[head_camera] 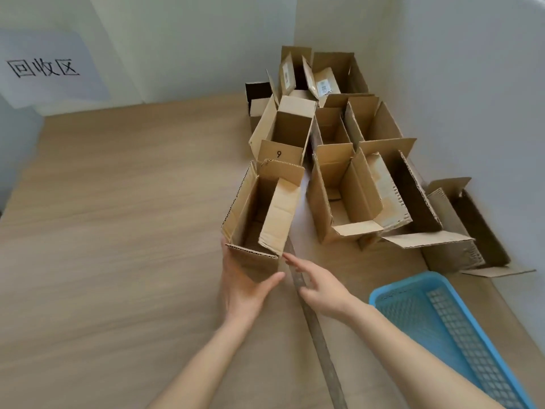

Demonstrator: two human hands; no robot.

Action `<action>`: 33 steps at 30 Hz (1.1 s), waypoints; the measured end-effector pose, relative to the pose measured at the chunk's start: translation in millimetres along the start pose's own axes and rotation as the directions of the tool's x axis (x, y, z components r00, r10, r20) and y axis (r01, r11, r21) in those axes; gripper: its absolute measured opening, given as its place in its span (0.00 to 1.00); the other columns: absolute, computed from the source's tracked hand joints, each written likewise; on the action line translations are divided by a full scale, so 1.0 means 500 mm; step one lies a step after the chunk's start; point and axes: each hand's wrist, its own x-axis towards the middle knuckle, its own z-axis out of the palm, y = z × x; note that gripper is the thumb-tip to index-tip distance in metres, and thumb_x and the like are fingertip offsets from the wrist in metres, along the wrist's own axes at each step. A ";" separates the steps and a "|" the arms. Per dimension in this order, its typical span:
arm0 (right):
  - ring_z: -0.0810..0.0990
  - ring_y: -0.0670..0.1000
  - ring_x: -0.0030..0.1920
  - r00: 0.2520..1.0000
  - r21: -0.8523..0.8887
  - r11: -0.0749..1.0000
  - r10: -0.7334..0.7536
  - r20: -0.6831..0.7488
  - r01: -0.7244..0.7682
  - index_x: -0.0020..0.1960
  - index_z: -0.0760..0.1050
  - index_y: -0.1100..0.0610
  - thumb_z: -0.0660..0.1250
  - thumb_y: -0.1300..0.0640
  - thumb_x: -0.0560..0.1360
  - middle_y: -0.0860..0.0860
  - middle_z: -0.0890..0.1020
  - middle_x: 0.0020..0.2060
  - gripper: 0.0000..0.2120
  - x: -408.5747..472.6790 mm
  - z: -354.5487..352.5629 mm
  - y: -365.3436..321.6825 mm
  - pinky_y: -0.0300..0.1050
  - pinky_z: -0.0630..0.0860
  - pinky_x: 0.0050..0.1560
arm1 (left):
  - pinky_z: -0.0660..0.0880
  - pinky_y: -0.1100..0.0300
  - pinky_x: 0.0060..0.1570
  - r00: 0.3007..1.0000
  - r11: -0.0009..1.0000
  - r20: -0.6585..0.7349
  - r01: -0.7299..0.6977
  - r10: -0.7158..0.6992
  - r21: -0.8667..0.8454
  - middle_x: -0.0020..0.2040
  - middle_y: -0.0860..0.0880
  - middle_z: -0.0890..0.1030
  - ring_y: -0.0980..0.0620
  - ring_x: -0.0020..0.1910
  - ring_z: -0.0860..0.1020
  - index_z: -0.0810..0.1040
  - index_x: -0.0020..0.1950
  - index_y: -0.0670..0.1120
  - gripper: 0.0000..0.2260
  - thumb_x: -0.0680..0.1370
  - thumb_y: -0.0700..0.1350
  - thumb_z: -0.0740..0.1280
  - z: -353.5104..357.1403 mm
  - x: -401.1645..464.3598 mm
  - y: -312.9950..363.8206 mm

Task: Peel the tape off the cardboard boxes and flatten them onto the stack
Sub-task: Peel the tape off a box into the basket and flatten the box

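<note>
A narrow open cardboard box (259, 208) with its flaps up stands on the wooden floor just ahead of me. My left hand (244, 281) cups its near end, thumb on the right corner and fingers along the left side. My right hand (318, 281) hovers just right of the box with straight fingers pointing at its near right edge, holding nothing. A long strip of brown tape (312, 323) runs from the box's lower right corner back under my right forearm. Several more open boxes (348, 184) crowd the corner behind.
A blue plastic basket (442, 326) sits at the lower right. White walls close the corner, and a paper sign with black characters (44, 67) hangs on the left wall. Bare wooden floor (118, 216) stretches to the left.
</note>
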 end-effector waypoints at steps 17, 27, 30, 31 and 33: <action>0.67 0.44 0.74 0.980 -0.180 0.983 -0.074 -0.184 0.040 0.79 0.56 0.41 0.62 0.51 0.80 0.38 0.64 0.76 0.30 -0.026 -0.025 0.001 0.48 0.71 0.68 | 0.77 0.50 0.61 0.975 0.987 -0.173 -0.151 0.140 -0.054 0.65 0.58 0.78 0.55 0.63 0.78 0.62 0.75 0.58 0.45 0.62 0.65 0.77 -0.078 -0.018 0.044; 0.59 0.44 0.77 0.970 0.156 0.966 -0.179 -0.167 0.205 0.81 0.46 0.43 0.79 0.46 0.70 0.42 0.58 0.80 0.52 -0.156 -0.055 -0.141 0.51 0.59 0.76 | 0.79 0.63 0.51 0.948 0.946 -0.195 -0.284 0.252 -0.159 0.57 0.60 0.81 0.61 0.55 0.80 0.66 0.77 0.61 0.39 0.68 0.65 0.73 -0.269 -0.202 0.072; 0.68 0.28 0.63 0.963 0.206 0.946 -0.222 -0.155 0.252 0.72 0.55 0.33 0.80 0.49 0.69 0.26 0.68 0.65 0.43 -0.208 -0.028 -0.151 0.40 0.66 0.68 | 0.78 0.65 0.54 0.950 0.927 -0.258 -0.248 0.175 -0.283 0.58 0.62 0.82 0.60 0.58 0.80 0.72 0.71 0.65 0.31 0.69 0.69 0.71 -0.292 -0.265 0.094; 0.69 0.25 0.61 0.957 0.218 0.938 -0.237 -0.168 0.271 0.68 0.57 0.30 0.80 0.49 0.69 0.22 0.69 0.60 0.41 -0.225 -0.021 -0.153 0.34 0.67 0.64 | 0.79 0.65 0.54 0.950 0.914 -0.272 -0.240 0.153 -0.326 0.57 0.64 0.82 0.60 0.59 0.80 0.73 0.67 0.66 0.29 0.68 0.72 0.71 -0.295 -0.284 0.100; 0.73 0.32 0.61 0.947 0.250 0.923 -0.242 -0.212 0.292 0.67 0.58 0.28 0.80 0.47 0.68 0.25 0.73 0.58 0.39 -0.254 -0.015 -0.154 0.30 0.70 0.56 | 0.80 0.63 0.54 0.958 0.909 -0.234 -0.238 0.163 -0.343 0.57 0.67 0.80 0.63 0.59 0.80 0.69 0.65 0.68 0.33 0.64 0.74 0.73 -0.298 -0.321 0.103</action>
